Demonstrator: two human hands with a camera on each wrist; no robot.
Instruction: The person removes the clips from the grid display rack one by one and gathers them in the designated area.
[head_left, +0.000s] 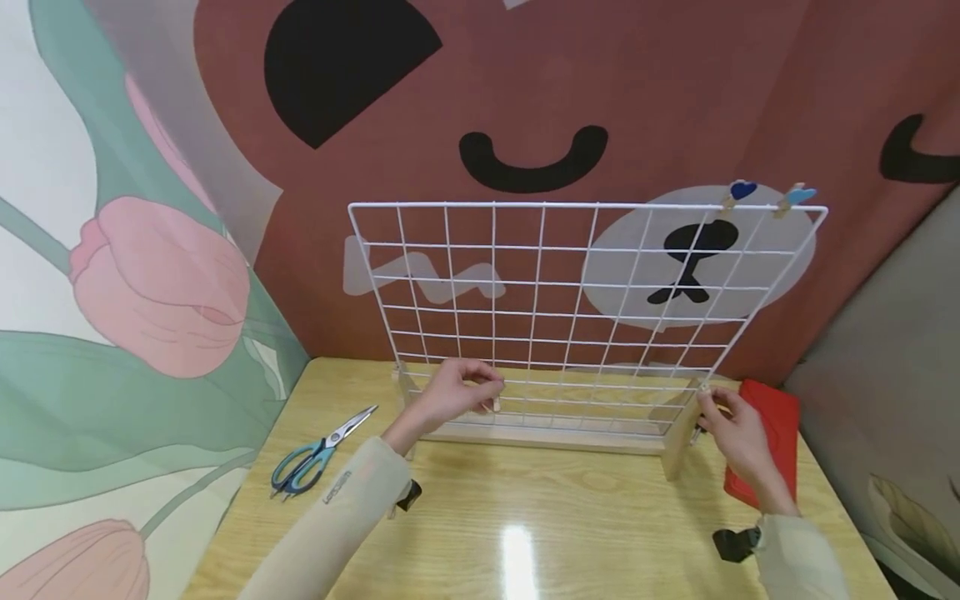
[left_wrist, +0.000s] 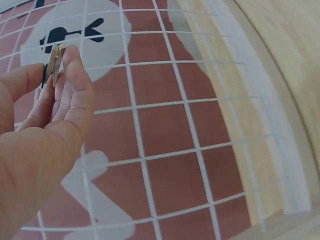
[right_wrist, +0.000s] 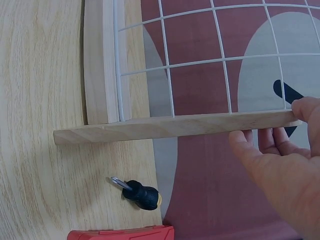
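Between the thumb and fingers of my left hand [head_left: 457,387] is a small wooden clothespin [left_wrist: 56,65] with a dark green piece on its side. The left hand is in front of the lower left of a white wire grid [left_wrist: 145,159], and the clothespin is apart from the wires. My right hand [head_left: 738,429] grips the upper end of the wooden side post [right_wrist: 170,127] of the grid's stand, thumb on one side and fingers on the other. Two clothespins, one with a dark blue heart [head_left: 742,190] and one with a light blue heart [head_left: 799,196], sit on the grid's top wire at the right.
Scissors [head_left: 324,454] with blue handles lie on the wooden table [head_left: 465,533] at the left. Beyond the right post are a stubby screwdriver [right_wrist: 142,195] and a red case [head_left: 780,425]. A printed cloth [head_left: 420,158] hangs behind the grid.
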